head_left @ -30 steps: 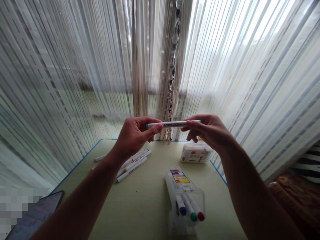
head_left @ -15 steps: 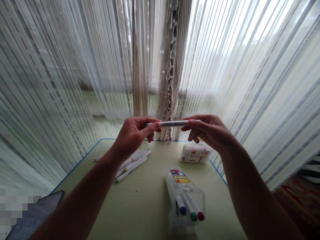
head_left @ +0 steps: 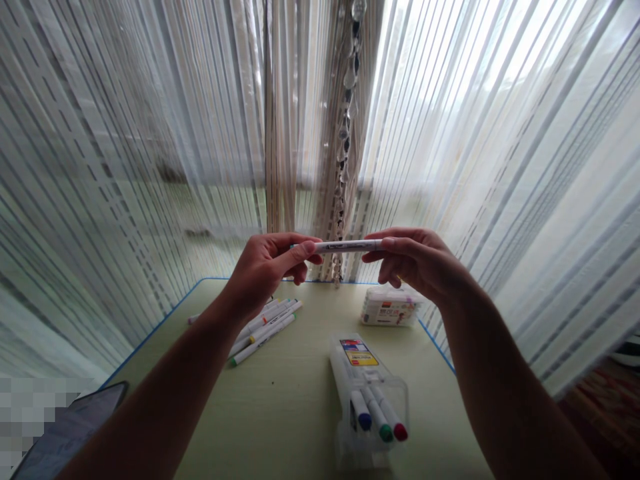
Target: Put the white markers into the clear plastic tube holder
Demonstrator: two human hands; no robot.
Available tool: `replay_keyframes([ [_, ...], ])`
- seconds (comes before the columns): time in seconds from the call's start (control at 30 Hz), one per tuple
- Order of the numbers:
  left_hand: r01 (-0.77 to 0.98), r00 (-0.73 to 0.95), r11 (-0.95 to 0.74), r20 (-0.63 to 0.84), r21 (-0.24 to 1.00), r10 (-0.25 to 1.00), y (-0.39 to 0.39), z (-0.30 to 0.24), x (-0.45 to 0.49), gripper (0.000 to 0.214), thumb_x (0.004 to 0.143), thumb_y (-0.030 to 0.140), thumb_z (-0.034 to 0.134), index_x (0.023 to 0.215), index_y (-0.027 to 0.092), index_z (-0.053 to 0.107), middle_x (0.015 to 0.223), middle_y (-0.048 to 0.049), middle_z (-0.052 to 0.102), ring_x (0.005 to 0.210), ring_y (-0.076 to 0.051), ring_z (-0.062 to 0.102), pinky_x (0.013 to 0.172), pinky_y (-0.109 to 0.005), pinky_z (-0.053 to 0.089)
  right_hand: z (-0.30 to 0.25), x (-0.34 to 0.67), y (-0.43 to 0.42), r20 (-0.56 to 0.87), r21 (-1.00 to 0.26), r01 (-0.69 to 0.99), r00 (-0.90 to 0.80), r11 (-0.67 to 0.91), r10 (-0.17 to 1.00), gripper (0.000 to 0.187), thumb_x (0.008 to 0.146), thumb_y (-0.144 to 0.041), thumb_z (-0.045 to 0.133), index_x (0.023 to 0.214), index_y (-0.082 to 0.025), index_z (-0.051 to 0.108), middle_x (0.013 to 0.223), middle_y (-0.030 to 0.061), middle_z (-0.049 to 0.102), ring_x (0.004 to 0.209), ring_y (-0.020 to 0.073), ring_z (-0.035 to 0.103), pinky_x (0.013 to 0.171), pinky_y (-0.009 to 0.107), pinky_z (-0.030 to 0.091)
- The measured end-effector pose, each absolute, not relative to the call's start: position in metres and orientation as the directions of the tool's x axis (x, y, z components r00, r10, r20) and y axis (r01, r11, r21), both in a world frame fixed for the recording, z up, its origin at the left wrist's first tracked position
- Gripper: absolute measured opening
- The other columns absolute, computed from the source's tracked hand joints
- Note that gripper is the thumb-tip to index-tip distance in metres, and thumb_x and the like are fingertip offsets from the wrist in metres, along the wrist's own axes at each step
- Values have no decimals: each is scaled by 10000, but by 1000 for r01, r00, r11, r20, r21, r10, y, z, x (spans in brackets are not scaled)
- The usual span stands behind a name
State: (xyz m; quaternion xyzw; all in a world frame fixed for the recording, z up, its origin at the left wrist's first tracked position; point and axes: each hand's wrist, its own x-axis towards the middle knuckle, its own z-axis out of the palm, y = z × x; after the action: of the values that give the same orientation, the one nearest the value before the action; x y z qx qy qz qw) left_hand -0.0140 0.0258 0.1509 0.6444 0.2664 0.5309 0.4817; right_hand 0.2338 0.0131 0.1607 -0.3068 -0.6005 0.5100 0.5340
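Observation:
A white marker pen (head_left: 345, 246) is held level in the air above the far part of the pale green table (head_left: 285, 407). My left hand (head_left: 267, 270) pinches its left end between thumb and fingers. My right hand (head_left: 417, 260) pinches its right end, and both marker tips are hidden by my fingers. Below my left wrist lie several loose white markers (head_left: 265, 325) with coloured caps. A clear plastic case (head_left: 367, 393) lies near the middle of the table with three markers in it, capped blue, green and red.
A second clear marker box (head_left: 390, 307) stands at the table's far right edge. A dark phone or tablet (head_left: 75, 427) rests at the near left corner. Sheer striped curtains (head_left: 150, 133) hang close behind and beside the table, with a bead string (head_left: 347, 100) in the middle.
The marker and both hands have risen very slightly. My fingers now cover the marker's coloured ends, which showed a second ago.

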Motion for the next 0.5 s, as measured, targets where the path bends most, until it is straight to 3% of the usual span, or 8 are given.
replay_keyframes([
  [0.5, -317, 339, -317, 419, 894, 842, 28, 151, -17, 229, 853, 244, 650, 978, 86, 760, 808, -113, 739, 540, -98, 572, 506, -229, 435, 161, 238, 15, 336, -930, -257, -308, 262, 890, 255, 795, -185, 631, 997, -96, 759, 787, 125, 783, 457, 169, 693, 337, 183, 493],
])
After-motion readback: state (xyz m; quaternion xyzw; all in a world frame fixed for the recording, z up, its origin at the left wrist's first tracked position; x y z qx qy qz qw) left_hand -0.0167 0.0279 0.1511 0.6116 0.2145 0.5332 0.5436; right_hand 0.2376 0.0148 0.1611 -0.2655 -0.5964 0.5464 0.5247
